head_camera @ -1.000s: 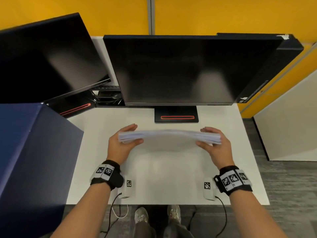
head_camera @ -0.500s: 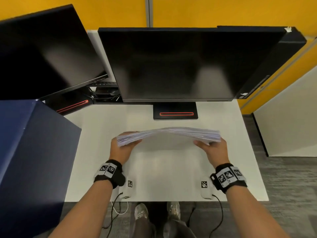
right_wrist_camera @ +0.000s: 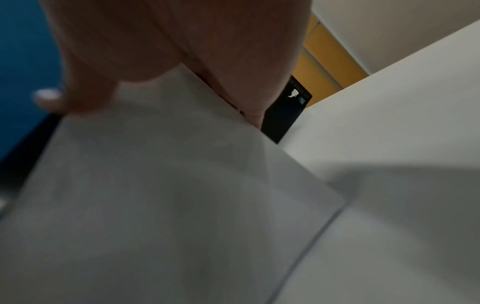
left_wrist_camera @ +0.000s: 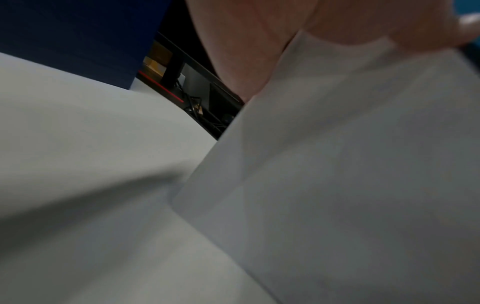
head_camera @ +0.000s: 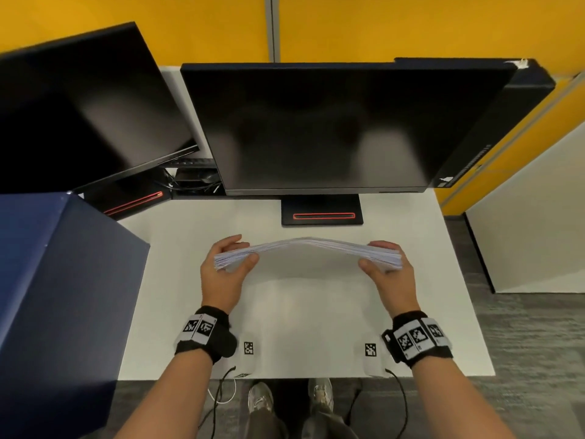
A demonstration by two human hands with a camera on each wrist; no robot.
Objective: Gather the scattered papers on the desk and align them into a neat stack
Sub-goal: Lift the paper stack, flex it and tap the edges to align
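Far left: blue partition panel at the desk's left edge, a dark side monitor angled behind it.

Your left hand grasps the left end of the paper stack. Thumb lies on the near face, fingers curl round the far side, forearm comes up from the lower left, wrist nearly straight. The left wrist view shows your palm and thumb pressed on the sheets, with the white desk below; the view is blurred.

Centre: the stack is held up between both hands, long edge level and arched a little in the middle, above the bare white desk. The head view does not show whether its lower edge touches the surface. Sheet edges look close to flush, slightly fanned at the left end. Behind it stands the main monitor on its black base with a red strip.

Your right hand mirrors the left: thumb on the near face, fingers wrapped over the right end, clamped on the paper. The right wrist view shows the thumb bearing on the sheets, blurred.

Two tagged white devices sit near the desk's front edge, inboard of your wrists.
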